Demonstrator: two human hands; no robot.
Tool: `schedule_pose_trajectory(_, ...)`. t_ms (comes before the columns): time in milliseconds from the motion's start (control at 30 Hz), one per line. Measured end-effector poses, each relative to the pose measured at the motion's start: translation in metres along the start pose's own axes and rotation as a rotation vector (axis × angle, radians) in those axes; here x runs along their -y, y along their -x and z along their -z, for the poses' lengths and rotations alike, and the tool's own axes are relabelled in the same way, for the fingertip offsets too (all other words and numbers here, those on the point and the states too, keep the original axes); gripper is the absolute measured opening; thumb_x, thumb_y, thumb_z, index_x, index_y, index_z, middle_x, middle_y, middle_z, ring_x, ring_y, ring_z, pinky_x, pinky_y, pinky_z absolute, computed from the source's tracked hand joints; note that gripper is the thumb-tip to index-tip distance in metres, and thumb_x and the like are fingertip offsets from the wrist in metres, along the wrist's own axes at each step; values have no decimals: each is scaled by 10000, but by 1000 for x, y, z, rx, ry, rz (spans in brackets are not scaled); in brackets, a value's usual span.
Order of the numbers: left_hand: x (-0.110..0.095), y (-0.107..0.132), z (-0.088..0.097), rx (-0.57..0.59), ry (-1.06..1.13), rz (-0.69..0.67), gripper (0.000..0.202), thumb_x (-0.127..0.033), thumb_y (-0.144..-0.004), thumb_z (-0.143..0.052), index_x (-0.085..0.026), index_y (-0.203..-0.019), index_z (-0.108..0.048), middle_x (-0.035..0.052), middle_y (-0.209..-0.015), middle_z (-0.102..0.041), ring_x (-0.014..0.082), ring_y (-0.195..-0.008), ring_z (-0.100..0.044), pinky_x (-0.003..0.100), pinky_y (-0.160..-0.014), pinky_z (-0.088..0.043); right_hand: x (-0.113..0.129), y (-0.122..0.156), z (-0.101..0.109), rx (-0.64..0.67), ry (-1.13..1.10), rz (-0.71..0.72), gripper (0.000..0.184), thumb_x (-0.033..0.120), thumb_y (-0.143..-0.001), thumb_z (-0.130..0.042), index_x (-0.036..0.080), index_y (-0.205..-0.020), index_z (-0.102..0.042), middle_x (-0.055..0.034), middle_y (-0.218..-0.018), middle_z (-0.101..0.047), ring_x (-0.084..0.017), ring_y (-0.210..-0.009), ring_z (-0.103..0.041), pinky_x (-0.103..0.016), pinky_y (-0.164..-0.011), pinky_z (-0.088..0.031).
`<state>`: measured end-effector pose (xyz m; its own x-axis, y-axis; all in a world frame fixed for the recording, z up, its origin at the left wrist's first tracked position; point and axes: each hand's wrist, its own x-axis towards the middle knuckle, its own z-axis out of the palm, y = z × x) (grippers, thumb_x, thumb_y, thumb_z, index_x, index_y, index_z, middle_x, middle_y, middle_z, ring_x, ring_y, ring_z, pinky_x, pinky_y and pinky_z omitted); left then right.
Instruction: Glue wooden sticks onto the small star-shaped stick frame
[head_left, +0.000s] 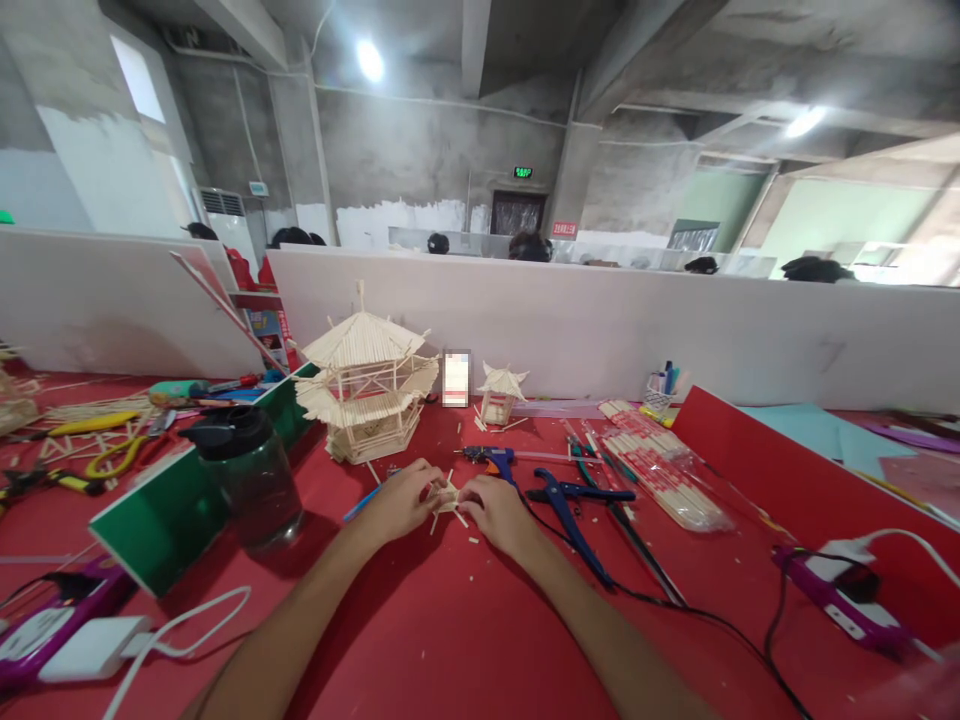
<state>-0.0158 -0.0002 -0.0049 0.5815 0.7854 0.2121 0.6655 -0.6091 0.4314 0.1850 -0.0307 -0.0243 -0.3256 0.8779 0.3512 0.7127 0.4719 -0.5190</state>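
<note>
My left hand and my right hand meet over the red table, both pinched on a small piece made of thin wooden sticks. Loose stick bits lie around it. Just behind stands a large two-tier stick pavilion, and a small stick pavilion sits to its right. A blue glue gun lies right behind my right hand.
Blue-handled pliers and packs of wooden sticks lie to the right. A dark jar and a green box stand left. Cables and purple power strips sit at both sides. White partitions wall the back; people sit beyond.
</note>
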Motion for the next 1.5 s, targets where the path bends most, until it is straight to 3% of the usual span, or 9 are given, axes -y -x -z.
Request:
schedule_pose_trajectory(200,-11,-2,-4,67,-82,-13,180,-301,-911,-524,-225,-898,-688,39,-851,-712,176,-756,-630,245,-647,-382,1,-1,-4,-26,11,23,112,105,-857,-631,192,-850,-701,-25,-863,-692,-157,-839,-616,-239,-769,-419)
schedule_pose_trajectory(800,-8,-7,-5,54,-237,-32,267,-299,-958,-461,-214,-858,-693,53,-822,-671,198,-784,-631,260,-634,-358,-8,-6,-6,-106,47,34,66,161,-894,-615,188,-903,-674,-43,-926,-672,-177,-906,-598,-266,-833,-432)
schedule_pose_trajectory(1000,-2,-8,1,24,-245,35,314,-317,-977,-427,-202,-863,-696,47,-848,-672,190,-820,-619,254,-676,-370,-27,-5,10,-171,287,-123,155,230,-897,-590,196,-1028,-664,-92,-1058,-616,-235,-1017,-541,-347,-922,-406)
schedule_pose_trajectory(1167,2,-9,1,18,-196,50,319,-349,-974,-444,-207,-895,-718,46,-877,-694,186,-824,-622,255,-701,-379,-34,-5,15,-137,350,-207,131,242,-901,-580,195,-998,-655,-103,-1084,-593,-236,-1034,-540,-318,-891,-413)
schedule_pose_trajectory(1333,9,-10,-4,15,-83,-2,332,-382,-961,-462,-194,-888,-726,47,-857,-705,175,-795,-615,251,-713,-383,-35,-7,14,-96,387,-348,259,405,-975,-478,189,-1081,-575,-118,-1079,-596,-228,-956,-604,-298,-786,-428)
schedule_pose_trajectory(1500,13,-11,-7,1,46,10,342,-413,-936,-489,-178,-863,-726,47,-868,-717,172,-789,-610,246,-710,-385,-35,-10,13,7,400,-449,231,244,-944,-459,154,-1156,-470,-141,-1047,-658,-259,-906,-661,-315,-738,-419)
